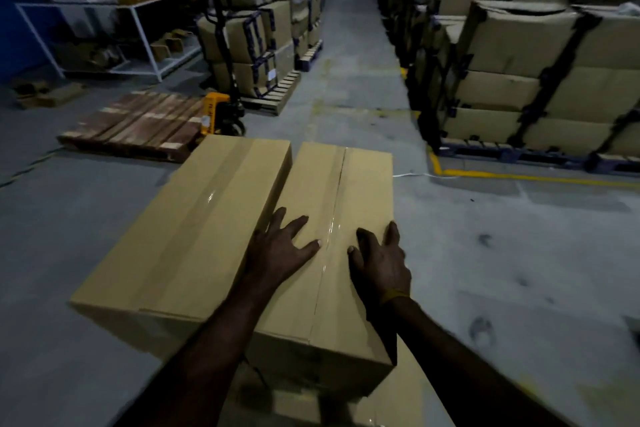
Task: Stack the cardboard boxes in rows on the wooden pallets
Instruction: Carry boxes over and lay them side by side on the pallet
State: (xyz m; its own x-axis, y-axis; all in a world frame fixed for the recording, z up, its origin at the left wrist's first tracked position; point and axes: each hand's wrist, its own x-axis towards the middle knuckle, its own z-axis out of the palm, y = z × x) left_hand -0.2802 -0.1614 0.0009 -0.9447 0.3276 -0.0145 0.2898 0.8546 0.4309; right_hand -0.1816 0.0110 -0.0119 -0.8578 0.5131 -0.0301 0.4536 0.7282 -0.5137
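Where the two forearms cross the bottom of the head view, they hide the near ends of the stack, and I cannot make out what the cartons stand on; only a darker layer of cardboard shows beneath. My left hand (278, 250) lies flat on the right-hand box (332, 218), fingers spread and straight, fingertips toward the seam with the left-hand box (194, 225). My right hand (381, 263) also rests open on that same carton, fingers splayed near its right edge, a thin band at the wrist. Both boxes are long, smooth tan cardboard, sealed with glossy clear tape down the middle, lying side by side and touching. Beyond them a bare wooden pallet (138, 125) of dark slats sits on the grey concrete floor (502, 253), with a yellow pallet jack (218, 111) at its far end. Strapped cartons (519, 73) fill blue pallets at right; their far rows blur into darkness.
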